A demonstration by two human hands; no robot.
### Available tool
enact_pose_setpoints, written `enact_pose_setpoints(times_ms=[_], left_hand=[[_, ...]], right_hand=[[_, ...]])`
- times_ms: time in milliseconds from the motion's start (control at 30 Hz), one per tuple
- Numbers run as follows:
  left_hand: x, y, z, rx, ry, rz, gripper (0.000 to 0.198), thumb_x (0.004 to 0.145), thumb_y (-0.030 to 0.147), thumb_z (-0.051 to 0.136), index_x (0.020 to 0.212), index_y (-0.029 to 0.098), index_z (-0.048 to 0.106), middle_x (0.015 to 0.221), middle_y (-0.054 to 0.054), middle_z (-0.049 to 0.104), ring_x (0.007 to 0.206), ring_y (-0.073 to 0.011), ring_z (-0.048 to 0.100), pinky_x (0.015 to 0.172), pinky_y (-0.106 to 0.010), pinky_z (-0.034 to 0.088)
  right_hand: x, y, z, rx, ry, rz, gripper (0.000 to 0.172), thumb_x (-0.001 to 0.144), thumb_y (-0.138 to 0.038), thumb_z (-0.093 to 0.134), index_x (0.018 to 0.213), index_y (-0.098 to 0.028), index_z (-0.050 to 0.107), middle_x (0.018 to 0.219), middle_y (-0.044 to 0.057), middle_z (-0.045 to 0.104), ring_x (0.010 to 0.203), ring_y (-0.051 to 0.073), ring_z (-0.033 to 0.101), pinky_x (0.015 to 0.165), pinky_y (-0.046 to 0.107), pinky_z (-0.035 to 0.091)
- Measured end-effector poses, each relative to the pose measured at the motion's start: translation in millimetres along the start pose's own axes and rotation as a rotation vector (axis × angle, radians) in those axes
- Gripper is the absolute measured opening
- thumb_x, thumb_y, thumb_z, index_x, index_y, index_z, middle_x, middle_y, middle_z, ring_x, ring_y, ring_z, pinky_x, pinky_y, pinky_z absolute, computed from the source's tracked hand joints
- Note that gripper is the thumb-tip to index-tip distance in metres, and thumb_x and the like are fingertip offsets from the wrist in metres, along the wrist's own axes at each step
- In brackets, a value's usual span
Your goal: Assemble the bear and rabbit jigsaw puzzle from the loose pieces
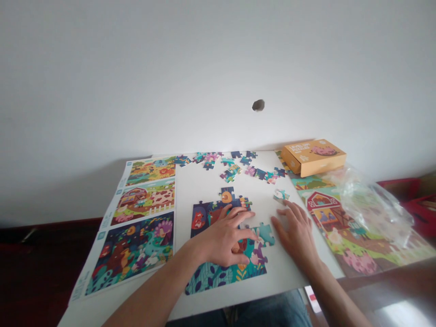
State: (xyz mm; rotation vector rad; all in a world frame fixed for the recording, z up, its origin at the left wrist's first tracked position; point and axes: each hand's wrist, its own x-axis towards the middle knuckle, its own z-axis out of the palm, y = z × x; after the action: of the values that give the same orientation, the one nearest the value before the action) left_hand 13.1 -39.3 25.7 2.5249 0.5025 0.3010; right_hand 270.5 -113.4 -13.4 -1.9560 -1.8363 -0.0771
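My left hand (228, 234) lies flat over the partly joined jigsaw puzzle (218, 274), its fingers spread and covering the middle of it. The puzzle shows a red fox, dark foliage and a white rabbit. On the white table to the right, my right hand (294, 227) rests with fingers apart. Just beyond its fingertips is a loose puzzle piece (281, 195) with a white and teal print; whether a finger touches it I cannot tell. Nothing is visible inside either hand.
Loose puzzle pieces (235, 170) lie scattered along the back. At left is a reference sheet (136, 245) with three pictures. An orange puzzle box (313, 156) sits back right, near a clear plastic bag (371, 204) on a farm picture (340, 245). The wall (204, 91) has a hole.
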Motion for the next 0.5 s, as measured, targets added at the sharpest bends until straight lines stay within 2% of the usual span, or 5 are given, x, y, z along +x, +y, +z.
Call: enact_pose_setpoints(times_ms=[67, 133, 267, 333, 500], left_hand=[[-0.2, -1.0, -2.2, -0.001, -0.020, -0.020, 0.051, 0.072, 0.048, 0.080, 0.121, 0.040, 0.067, 0.154, -0.004, 0.039, 0.141, -0.0380, 0.030, 0.115, -0.061, 0.017], [-0.4, -1.6, -5.2, -0.003, -0.031, -0.035, 0.050, 0.073, 0.049, 0.079, 0.121, 0.041, 0.067, 0.154, -0.003, 0.039, 0.141, -0.0375, 0.030, 0.115, -0.059, 0.018], [-0.7, -3.0, -10.8, -0.002, -0.037, -0.052, 0.044, 0.074, 0.047, 0.078, 0.117, 0.041, 0.069, 0.153, -0.001, 0.042, 0.141, -0.0357, 0.032, 0.117, -0.057, 0.016], [-0.6, -4.1, -12.5, -0.001, -0.038, -0.060, 0.044, 0.073, 0.042, 0.080, 0.116, 0.041, 0.070, 0.153, 0.000, 0.043, 0.141, -0.0353, 0.033, 0.118, -0.057, 0.014], [-0.7, -5.6, -13.8, -0.001, -0.040, -0.087, 0.041, 0.072, 0.036, 0.080, 0.112, 0.040, 0.072, 0.151, 0.000, 0.046, 0.140, -0.0345, 0.034, 0.117, -0.058, 0.013]], right_hand=[[-0.7, 5.3, -0.7, 0.008, 0.007, -0.009, 0.023, 0.094, -0.043, 0.054, 0.095, -0.021, 0.060, 0.142, 0.014, 0.052, 0.133, 0.036, 0.044, 0.098, 0.056, 0.044], [0.1, 11.6, -2.0, 0.018, 0.005, -0.037, 0.022, 0.093, -0.043, 0.054, 0.093, -0.021, 0.059, 0.144, 0.014, 0.051, 0.135, 0.035, 0.042, 0.101, 0.055, 0.044], [4.8, 22.8, -2.5, 0.030, 0.010, -0.074, 0.033, 0.093, -0.044, 0.056, 0.118, -0.023, 0.059, 0.132, 0.012, 0.059, 0.126, 0.033, 0.051, 0.102, 0.053, 0.044], [6.7, 26.0, -1.2, 0.021, 0.020, -0.077, 0.037, 0.092, -0.045, 0.057, 0.123, -0.025, 0.059, 0.131, 0.012, 0.058, 0.121, 0.032, 0.054, 0.100, 0.053, 0.045], [6.5, 25.5, -0.8, 0.065, 0.038, -0.133, 0.021, 0.092, -0.041, 0.058, 0.095, -0.022, 0.065, 0.135, 0.013, 0.056, 0.128, 0.033, 0.049, 0.102, 0.053, 0.045]])
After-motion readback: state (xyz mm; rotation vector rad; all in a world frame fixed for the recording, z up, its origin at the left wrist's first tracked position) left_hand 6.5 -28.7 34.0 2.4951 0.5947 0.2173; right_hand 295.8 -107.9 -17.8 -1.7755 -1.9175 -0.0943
